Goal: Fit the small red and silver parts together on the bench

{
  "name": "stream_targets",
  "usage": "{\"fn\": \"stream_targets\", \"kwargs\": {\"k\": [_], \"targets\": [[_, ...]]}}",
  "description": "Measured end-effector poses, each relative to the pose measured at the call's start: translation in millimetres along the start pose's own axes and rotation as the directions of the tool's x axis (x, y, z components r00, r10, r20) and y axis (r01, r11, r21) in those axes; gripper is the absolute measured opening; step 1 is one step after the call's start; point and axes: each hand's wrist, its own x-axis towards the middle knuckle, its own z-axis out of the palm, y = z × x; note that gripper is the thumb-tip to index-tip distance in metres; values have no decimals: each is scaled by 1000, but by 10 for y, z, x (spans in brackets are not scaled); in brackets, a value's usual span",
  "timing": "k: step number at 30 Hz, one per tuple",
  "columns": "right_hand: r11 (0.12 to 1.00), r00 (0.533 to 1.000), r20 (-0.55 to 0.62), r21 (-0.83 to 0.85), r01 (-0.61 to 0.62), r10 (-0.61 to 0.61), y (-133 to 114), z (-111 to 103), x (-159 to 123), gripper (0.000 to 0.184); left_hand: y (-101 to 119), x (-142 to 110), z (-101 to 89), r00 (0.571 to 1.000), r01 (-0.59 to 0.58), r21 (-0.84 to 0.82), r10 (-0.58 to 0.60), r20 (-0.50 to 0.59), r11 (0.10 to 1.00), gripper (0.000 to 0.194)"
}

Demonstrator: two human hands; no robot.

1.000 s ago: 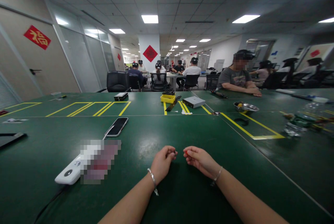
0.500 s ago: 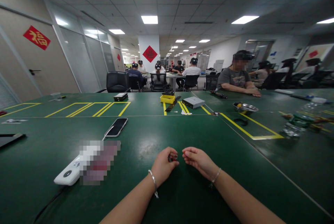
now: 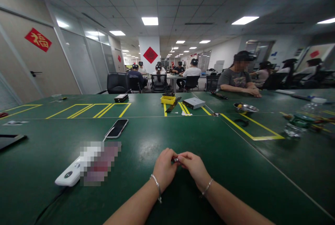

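Note:
My left hand and my right hand meet just above the green table, their fingertips touching or nearly so. Between them shows a small silvery piece, too small and too covered by fingers to name. My left fingers are curled closed around it. The thumb and forefinger of my right hand are pinched together at its right end; whether they hold anything else is hidden. A bracelet circles each wrist.
Left of my hands lie a phone with a cable and a white power bank. Farther off are a yellow tray, a grey box, a metal bowl and a plastic bottle. A person sits across at right.
My hands were apart, with a small red thing at my right fingertips a second ago. Since then my right hand has moved left and its fingertips have come to the piece at my left hand.

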Motion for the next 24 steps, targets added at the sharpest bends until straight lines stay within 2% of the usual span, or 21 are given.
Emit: {"fn": "stream_targets", "kwargs": {"k": [3, 9, 15, 24], "targets": [[999, 1000, -19, -36, 22, -23, 18, 7, 9, 22, 14, -11, 7, 1000, 16, 1, -16, 0, 1000, 8], [982, 992, 49, -146, 119, -113, 50, 19, 0, 29, 21, -15, -29, 992, 126, -15, -127, -14, 992, 10], [919, 966, 82, -298, 259, -246, 15, 19, -42, 32, 9, -1, -43, 982, 186, -32, -187, -13, 982, 14], [900, 970, 116, -363, 243, -215, -16, 26, -95, 34, -50, -16, -39, 983, 180, 2, -179, -30, 984, 16]]}}
